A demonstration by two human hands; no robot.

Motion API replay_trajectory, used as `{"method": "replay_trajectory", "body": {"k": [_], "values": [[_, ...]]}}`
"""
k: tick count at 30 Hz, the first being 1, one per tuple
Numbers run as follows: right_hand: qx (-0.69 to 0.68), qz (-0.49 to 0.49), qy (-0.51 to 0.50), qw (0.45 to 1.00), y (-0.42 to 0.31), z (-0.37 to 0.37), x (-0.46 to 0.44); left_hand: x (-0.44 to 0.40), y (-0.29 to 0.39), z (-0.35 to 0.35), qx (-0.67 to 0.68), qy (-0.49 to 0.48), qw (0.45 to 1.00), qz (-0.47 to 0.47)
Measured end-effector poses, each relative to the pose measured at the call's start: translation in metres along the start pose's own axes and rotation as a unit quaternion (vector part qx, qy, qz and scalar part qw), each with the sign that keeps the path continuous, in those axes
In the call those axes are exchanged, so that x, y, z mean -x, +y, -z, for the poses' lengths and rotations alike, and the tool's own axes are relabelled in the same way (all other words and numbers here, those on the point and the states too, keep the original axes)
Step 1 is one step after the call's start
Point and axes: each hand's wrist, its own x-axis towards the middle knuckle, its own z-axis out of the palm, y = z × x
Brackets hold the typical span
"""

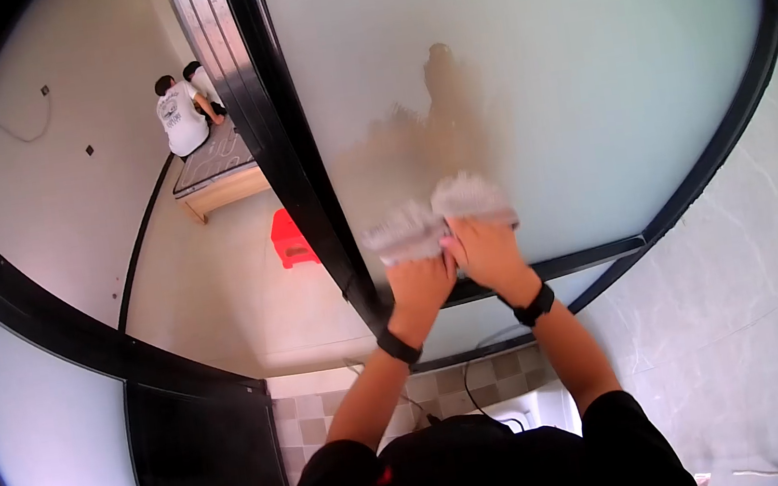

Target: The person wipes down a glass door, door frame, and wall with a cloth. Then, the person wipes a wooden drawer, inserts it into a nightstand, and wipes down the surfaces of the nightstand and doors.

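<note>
In the head view, my left hand (421, 286) and my right hand (489, 252) are side by side in front of a frosted glass panel (605, 100), their thumbs close together. My left hand grips a fluffy whitish cleaning cloth (399, 230) against the glass. Under my right hand's fingers is another fluffy part (469, 198) with a greyish edge; whether both parts are one cloth I cannot tell. My fingertips are mostly hidden in the pile. Just above the cloth, a brownish smeared patch (446, 110) shows on the panel.
A black frame (289, 139) borders the glass on the left, with a black rail (576, 261) below. Through the opening stand a red stool (291, 239) and a wooden bed (222, 188) with a mattress. Two people (182, 118) are by the bed. A dark cable (470, 388) hangs near my body.
</note>
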Motion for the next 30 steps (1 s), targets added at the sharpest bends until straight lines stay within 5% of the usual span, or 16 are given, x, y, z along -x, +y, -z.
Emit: {"method": "replay_trajectory", "body": {"k": [3, 8, 10, 14, 16, 18, 20, 21, 26, 29, 30], "values": [[-0.021, -0.047, -0.127, 0.991, -0.009, -0.021, 0.055, 0.045, -0.008, -0.018, -0.019, -0.028, 0.999, -0.034], [-0.041, -0.135, -0.19, 0.972, -0.025, -0.039, 0.114, 0.094, -0.004, -0.015, -0.017, -0.061, 0.996, -0.064], [-0.077, -0.184, -0.108, 0.974, -0.035, -0.038, 0.12, 0.114, 0.003, -0.002, 0.034, -0.26, 0.964, -0.039], [-0.232, -0.217, 0.009, 0.948, -0.046, -0.031, 0.113, 0.123, 0.001, 0.023, 0.139, -0.272, 0.952, 0.016], [-0.24, -0.207, 0.001, 0.949, -0.046, -0.015, 0.098, 0.126, -0.008, 0.043, 0.24, -0.306, 0.911, 0.135], [-0.247, -0.204, 0.002, 0.947, -0.051, 0.008, 0.086, 0.13, -0.021, 0.057, 0.25, -0.279, 0.914, 0.158], [-0.26, -0.272, 0.074, 0.923, -0.055, 0.027, 0.065, 0.113, -0.04, 0.087, 0.339, -0.036, 0.939, 0.052], [-0.265, -0.273, 0.084, 0.921, -0.06, 0.032, 0.053, 0.101, -0.049, 0.103, 0.354, 0.004, 0.935, 0.03], [-0.332, -0.229, 0.029, 0.915, -0.094, 0.028, 0.013, 0.058, -0.085, 0.153, 0.309, 0.06, 0.948, 0.042], [-0.286, -0.097, 0.05, 0.952, -0.113, 0.008, -0.031, 0.01, -0.096, 0.158, 0.328, 0.104, 0.938, 0.039], [-0.283, -0.089, 0.062, 0.953, -0.12, 0.0, -0.055, -0.009, -0.101, 0.154, 0.351, 0.061, 0.925, 0.128]]}}
